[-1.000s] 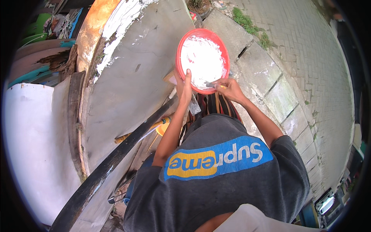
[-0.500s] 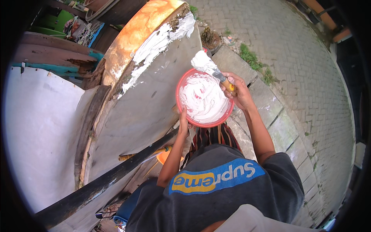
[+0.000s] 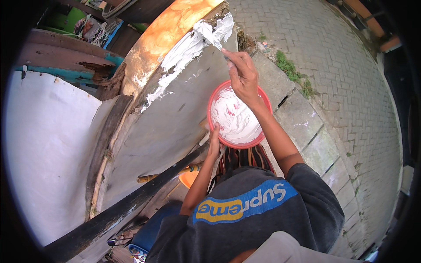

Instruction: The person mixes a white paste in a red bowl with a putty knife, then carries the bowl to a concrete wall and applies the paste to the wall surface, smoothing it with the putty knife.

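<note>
The white-smeared grey wall point(image 3: 166, 127) rose left of the right hand point(image 3: 244, 79); behind its fingers, the dark shirt point(image 3: 267, 232) bore lettering (on a blue-and-yellow panel point(image 3: 258, 199)). Fingers of the left hand point(image 3: 214, 142) clamped the red bowl point(image 3: 245, 145); right fingers gripped the scraper point(image 3: 215, 41), blade beyond them.

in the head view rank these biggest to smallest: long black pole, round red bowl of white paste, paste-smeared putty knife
1. Long black pole
2. Round red bowl
3. Paste-smeared putty knife, partly hidden by the right hand
</note>
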`<state>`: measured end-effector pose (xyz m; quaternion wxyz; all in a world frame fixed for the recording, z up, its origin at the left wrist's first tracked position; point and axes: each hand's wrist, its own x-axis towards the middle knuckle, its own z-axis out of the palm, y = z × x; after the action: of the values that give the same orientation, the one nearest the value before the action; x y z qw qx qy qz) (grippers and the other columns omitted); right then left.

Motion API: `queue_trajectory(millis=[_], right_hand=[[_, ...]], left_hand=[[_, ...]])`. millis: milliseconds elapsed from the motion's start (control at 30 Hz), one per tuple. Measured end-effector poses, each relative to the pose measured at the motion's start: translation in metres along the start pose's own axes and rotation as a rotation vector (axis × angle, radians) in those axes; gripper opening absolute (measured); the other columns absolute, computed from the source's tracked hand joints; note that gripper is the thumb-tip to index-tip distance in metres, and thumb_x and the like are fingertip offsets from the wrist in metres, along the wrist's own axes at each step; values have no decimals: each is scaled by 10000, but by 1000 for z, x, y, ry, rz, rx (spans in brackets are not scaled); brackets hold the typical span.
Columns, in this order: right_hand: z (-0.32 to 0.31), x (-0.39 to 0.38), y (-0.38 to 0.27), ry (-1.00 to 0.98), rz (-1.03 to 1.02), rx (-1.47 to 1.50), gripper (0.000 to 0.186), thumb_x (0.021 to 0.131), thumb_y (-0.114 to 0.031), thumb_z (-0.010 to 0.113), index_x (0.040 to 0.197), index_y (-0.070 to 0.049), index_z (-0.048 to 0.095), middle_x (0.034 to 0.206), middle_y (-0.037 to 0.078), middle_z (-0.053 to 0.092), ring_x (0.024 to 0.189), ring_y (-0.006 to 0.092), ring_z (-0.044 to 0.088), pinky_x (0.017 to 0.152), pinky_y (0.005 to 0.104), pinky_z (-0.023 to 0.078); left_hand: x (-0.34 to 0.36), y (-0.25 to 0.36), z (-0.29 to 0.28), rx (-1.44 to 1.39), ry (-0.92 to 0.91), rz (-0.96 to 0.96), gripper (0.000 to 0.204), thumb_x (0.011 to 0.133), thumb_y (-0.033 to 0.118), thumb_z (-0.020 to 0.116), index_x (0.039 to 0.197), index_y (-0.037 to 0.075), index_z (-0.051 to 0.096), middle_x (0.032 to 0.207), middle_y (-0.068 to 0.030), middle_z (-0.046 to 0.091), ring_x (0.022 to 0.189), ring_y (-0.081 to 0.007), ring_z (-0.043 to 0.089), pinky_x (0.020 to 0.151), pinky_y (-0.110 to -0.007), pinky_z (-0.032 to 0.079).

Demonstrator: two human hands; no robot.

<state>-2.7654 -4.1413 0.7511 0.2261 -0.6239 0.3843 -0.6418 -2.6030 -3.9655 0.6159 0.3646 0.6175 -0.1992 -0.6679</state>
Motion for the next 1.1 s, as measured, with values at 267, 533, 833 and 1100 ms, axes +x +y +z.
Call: queue_trajectory(millis=[267, 533, 833, 1100], right_hand=[[12, 4, 27, -54, -219, -247, 616, 765, 111, 626, 1295, -200, 670, 1006, 73, 568, 826, 229, 503, 739, 340, 458], [4, -4, 53, -90, -250, -296, 628, 765, 124, 622, 1305, -193, 663, 1047, 95, 568, 888, 260, 518, 767, 353, 465], [-22, -6, 32, -76, -260, -344, 603, 733, 100, 655, 1263, -184, 696, 1048, 106, 601, 882, 266, 551, 770, 364, 479], [-22, 24, 21, -62, -388, -564, 590, 748, 51, 678, 1251, -257, 704, 1044, 90, 616, 869, 254, 554, 752, 358, 489]], left_hand=[[12, -13, -4, 35, -20, 73, 811, 972, 593, 499, 1511, 16, 313, 1204, -78, 575, 892, -94, 538, 657, -213, 431], [5, 3, 1, 79, -27, 12, 814, 947, 628, 499, 1491, 44, 342, 969, -32, 584, 621, -52, 487, 411, -211, 286], [10, 2, 1, 93, -36, 29, 809, 953, 600, 516, 1500, 35, 329, 1033, -47, 589, 709, -63, 524, 482, -211, 352], [5, 7, 6, 100, -64, 21, 801, 970, 569, 509, 1510, 10, 314, 1190, -81, 575, 873, -93, 537, 645, -220, 416]])
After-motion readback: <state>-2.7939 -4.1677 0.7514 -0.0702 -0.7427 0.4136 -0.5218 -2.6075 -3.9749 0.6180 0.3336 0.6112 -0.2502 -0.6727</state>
